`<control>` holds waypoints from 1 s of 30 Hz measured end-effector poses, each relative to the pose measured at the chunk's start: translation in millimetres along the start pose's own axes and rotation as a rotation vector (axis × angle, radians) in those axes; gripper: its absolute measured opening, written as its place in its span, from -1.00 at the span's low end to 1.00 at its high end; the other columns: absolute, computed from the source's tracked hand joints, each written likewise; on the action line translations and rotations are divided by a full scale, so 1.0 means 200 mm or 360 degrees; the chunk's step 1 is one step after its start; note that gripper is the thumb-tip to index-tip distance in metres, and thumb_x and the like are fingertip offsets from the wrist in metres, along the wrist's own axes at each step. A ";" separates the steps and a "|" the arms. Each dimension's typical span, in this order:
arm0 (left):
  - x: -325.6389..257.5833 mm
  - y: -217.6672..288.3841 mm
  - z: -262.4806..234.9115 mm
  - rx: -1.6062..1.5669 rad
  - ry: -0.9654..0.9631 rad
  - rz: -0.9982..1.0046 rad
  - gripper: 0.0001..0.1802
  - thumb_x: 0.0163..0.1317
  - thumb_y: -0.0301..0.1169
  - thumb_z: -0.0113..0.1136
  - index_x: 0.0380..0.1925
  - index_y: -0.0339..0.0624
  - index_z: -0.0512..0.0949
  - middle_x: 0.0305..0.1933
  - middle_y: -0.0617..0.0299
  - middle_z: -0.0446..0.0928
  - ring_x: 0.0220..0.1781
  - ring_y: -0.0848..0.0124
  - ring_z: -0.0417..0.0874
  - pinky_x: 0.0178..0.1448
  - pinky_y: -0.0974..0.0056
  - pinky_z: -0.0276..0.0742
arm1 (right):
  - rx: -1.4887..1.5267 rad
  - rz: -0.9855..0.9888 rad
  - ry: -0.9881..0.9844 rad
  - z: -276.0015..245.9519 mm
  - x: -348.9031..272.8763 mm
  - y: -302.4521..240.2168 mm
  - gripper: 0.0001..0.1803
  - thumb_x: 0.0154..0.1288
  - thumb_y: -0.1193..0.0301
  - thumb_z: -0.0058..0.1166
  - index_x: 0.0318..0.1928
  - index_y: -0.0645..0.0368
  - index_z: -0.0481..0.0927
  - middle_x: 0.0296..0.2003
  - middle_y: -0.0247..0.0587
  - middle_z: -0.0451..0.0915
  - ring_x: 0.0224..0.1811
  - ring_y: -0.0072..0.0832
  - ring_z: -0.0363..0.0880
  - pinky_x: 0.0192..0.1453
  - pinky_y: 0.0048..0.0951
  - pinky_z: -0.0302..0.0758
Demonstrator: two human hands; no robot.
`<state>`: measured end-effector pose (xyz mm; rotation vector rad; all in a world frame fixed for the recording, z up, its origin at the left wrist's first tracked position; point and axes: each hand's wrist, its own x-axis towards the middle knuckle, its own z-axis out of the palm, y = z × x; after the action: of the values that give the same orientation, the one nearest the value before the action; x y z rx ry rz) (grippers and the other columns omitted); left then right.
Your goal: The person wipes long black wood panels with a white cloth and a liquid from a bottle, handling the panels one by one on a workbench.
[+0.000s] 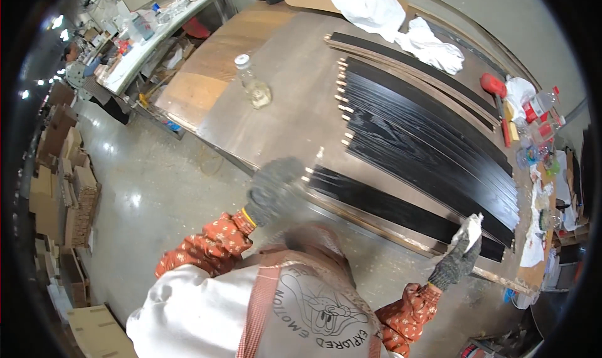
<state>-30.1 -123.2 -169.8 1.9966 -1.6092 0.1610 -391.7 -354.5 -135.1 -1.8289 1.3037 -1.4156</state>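
A black wood-grain board with pale pegs at its left end lies along the table's near edge. My right hand, in a dark grey knit glove, grips a crumpled white cloth at the right part of this board. My left hand, gloved alike, is near the board's left end; motion smears its fingers, and I cannot tell if it touches the board. Farther back, several more black boards with pegged ends lie side by side, with another stack of strips behind them.
On the table stands a glass jar with a white lid. White cloths lie at the back. A red-headed mallet and plastic bottles crowd the right side. Cardboard is stacked at left; a person stands far left.
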 end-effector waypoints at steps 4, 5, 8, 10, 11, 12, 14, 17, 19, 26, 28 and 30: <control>0.04 -0.34 -0.18 -0.1037 0.0838 -0.1023 -0.24 0.01 -0.48 0.41 0.21 -0.32 0.25 0.15 0.00 0.37 0.21 0.20 0.41 0.14 0.19 0.55 | -0.0077 -0.0078 -0.0322 0.33 -0.21 -0.20 -0.60 0.39 0.38 -0.03 0.18 0.26 0.43 0.13 -0.11 0.50 0.15 -0.35 0.45 0.26 -0.37 0.33; 0.07 -0.43 -0.23 -0.0778 0.0800 -0.0921 -0.18 -0.01 -0.48 0.43 0.25 -0.35 0.21 0.18 -0.02 0.35 0.25 0.19 0.38 0.19 0.20 0.53 | -0.0135 -0.0017 -0.0429 0.41 -0.22 -0.29 -0.57 0.39 0.31 -0.04 0.18 0.27 0.43 0.14 -0.09 0.50 0.16 -0.29 0.45 0.28 -0.32 0.30; 0.18 -0.57 -0.26 -0.0532 0.0870 -0.0540 0.04 -0.10 -0.31 0.52 0.31 -0.36 0.08 0.23 -0.04 0.29 0.27 0.19 0.32 0.35 0.15 0.29 | 0.0059 -0.0311 -0.0632 0.61 -0.30 -0.42 -0.50 0.35 0.23 0.00 0.18 0.31 0.42 0.14 -0.07 0.50 0.19 -0.30 0.43 0.33 -0.29 0.25; 0.23 -0.86 -0.16 -0.0114 0.0760 -0.0382 0.12 -0.13 -0.13 0.51 0.34 -0.30 0.04 0.26 0.01 0.25 0.31 0.18 0.27 0.43 0.13 0.11 | 0.0466 -0.0134 -0.0858 0.70 -0.34 -0.47 -0.50 0.38 0.23 -0.05 0.21 0.29 0.39 0.11 -0.10 0.51 0.15 -0.35 0.44 0.20 -0.36 0.38; 0.35 -0.78 -0.18 -0.0233 0.0769 -0.0421 0.20 -0.11 0.01 0.46 0.38 -0.31 -0.05 0.37 -0.06 0.10 0.41 0.13 0.12 0.49 0.14 -0.03 | 0.0396 -0.0077 -0.0760 0.68 -0.36 -0.45 -0.51 0.39 0.25 -0.05 0.23 0.26 0.38 0.14 -0.10 0.48 0.14 -0.38 0.44 0.13 -0.41 0.43; 0.44 -0.71 -0.22 -0.0345 0.0788 -0.0475 0.28 -0.10 0.15 0.40 0.41 -0.31 -0.13 0.47 -0.13 -0.04 0.52 0.08 -0.03 0.55 0.15 -0.17 | 0.0785 0.0086 -0.0958 0.70 -0.35 -0.43 -0.46 0.41 0.18 -0.10 0.27 0.23 0.34 0.21 -0.01 0.40 0.19 -0.27 0.41 0.21 -0.30 0.39; 0.54 -0.82 -0.05 -0.0523 0.0844 -0.0557 0.27 -0.09 0.13 0.40 0.41 -0.32 -0.14 0.49 -0.13 -0.10 0.53 0.12 -0.08 0.54 0.18 -0.16 | 0.0299 -0.0192 -0.0837 0.69 -0.36 -0.62 -0.49 0.38 0.17 -0.03 0.19 0.26 0.42 0.09 0.06 0.49 0.06 -0.21 0.52 0.06 -0.25 0.47; 0.59 -0.79 -0.09 -0.0886 0.0741 -0.0685 0.14 -0.05 0.11 0.37 0.37 -0.29 0.03 0.43 -0.12 0.06 0.47 0.08 0.09 0.50 0.14 0.00 | -0.0145 -0.0119 -0.0629 0.70 -0.40 -0.78 -0.53 0.35 0.15 0.03 0.05 0.29 0.56 -0.20 0.00 0.67 -0.19 -0.24 0.65 -0.17 -0.23 0.53; 0.61 -0.82 -0.09 -0.0990 0.0601 -0.0734 0.04 -0.02 0.09 0.35 0.34 -0.27 0.13 0.39 -0.11 0.17 0.42 0.04 0.20 0.46 0.11 0.11 | -0.0288 -0.0174 -0.0634 0.72 -0.40 -0.75 -0.51 0.33 0.12 0.04 0.02 0.31 0.57 -0.23 0.04 0.67 -0.27 -0.19 0.65 -0.20 -0.24 0.53; 0.62 -0.51 -0.19 0.0108 0.0041 0.0305 -0.33 0.06 -0.02 0.18 0.08 -0.25 0.42 -0.02 -0.04 0.49 0.03 0.07 0.52 0.23 0.02 0.35 | -0.0118 -0.1580 -0.0284 0.92 -0.26 -0.58 -0.50 0.25 0.15 0.18 -0.02 0.35 0.55 -0.27 0.07 0.62 -0.25 -0.08 0.63 -0.12 -0.14 0.60; 0.65 -0.43 -0.18 0.0158 0.0021 0.0425 -0.37 0.02 -0.08 0.18 0.05 -0.24 0.44 -0.09 -0.02 0.50 -0.02 0.08 0.54 0.20 0.01 0.36 | -0.0036 -0.1082 -0.0425 1.01 -0.33 -0.65 -0.50 0.26 0.16 0.16 0.01 0.35 0.52 -0.23 0.08 0.60 -0.20 -0.07 0.61 -0.09 -0.12 0.59; 0.68 -0.40 -0.09 0.0244 0.0046 0.0506 -0.47 -0.06 -0.19 0.14 -0.06 -0.20 0.48 -0.27 0.08 0.51 -0.13 0.12 0.55 0.13 0.02 0.38 | -0.0003 -0.0868 -0.0469 1.07 -0.36 -0.69 -0.49 0.28 0.17 0.14 0.04 0.36 0.50 -0.19 0.09 0.59 -0.16 -0.05 0.60 -0.05 -0.10 0.57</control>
<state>85.3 -221.0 -124.2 1.8240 -1.9377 0.4433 -142.1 -267.0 -130.5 -2.4004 0.6860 -1.3157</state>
